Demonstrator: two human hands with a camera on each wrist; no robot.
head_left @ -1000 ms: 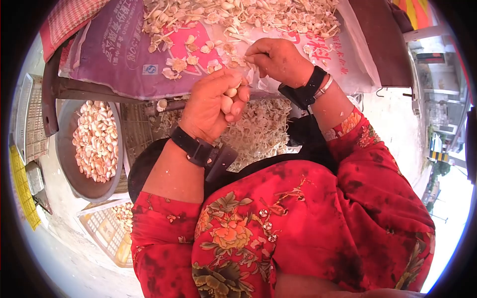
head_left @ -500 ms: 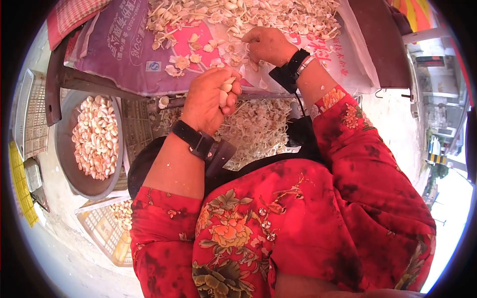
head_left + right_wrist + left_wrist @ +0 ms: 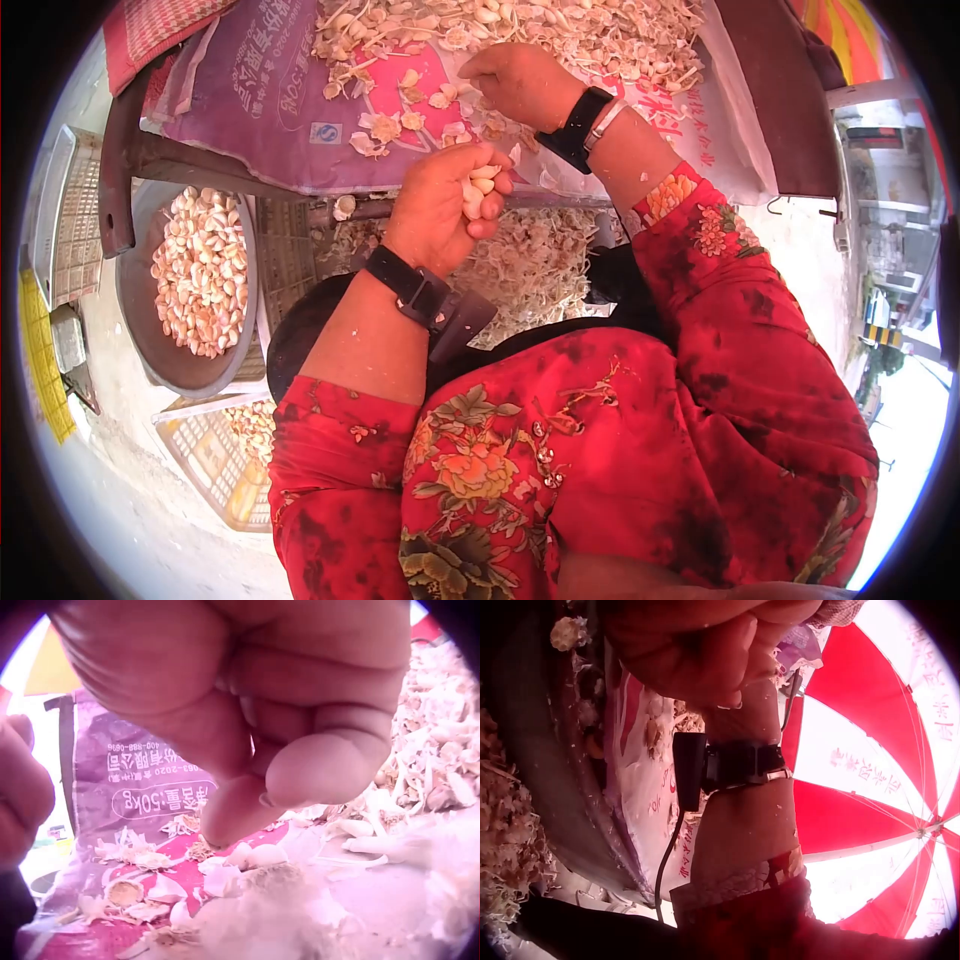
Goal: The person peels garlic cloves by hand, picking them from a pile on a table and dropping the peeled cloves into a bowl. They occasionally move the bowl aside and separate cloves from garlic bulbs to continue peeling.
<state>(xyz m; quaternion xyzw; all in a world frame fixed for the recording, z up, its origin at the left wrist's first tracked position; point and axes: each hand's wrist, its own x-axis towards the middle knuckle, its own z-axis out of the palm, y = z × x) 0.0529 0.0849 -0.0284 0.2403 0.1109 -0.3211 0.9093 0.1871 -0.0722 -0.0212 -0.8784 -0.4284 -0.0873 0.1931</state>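
Note:
Several peeled garlic cloves [image 3: 475,190] lie in the curled fingers of my left hand [image 3: 432,205], held just in front of the table edge. My right hand [image 3: 525,88] reaches over the table, its fingertips at the near side of a heap of garlic cloves and skins [image 3: 560,35]. In the right wrist view its fingers [image 3: 322,772] are loosely bent above scattered skins [image 3: 161,889], with nothing seen between them. The left wrist view has the left hand's fingers [image 3: 735,656] at the top; the cloves are hidden there.
A purple and white woven sack [image 3: 260,110] covers the table. Left of it stands a grey basin [image 3: 135,290] of garlic cloves [image 3: 200,275], and a plastic crate [image 3: 205,450] sits below that. Dry skins [image 3: 530,260] are piled under the table. An umbrella [image 3: 870,765] spreads overhead.
My right hand has moved away from the left hand, up and left toward the heap. The left hand keeps its hold on the cloves. The view has shifted slightly.

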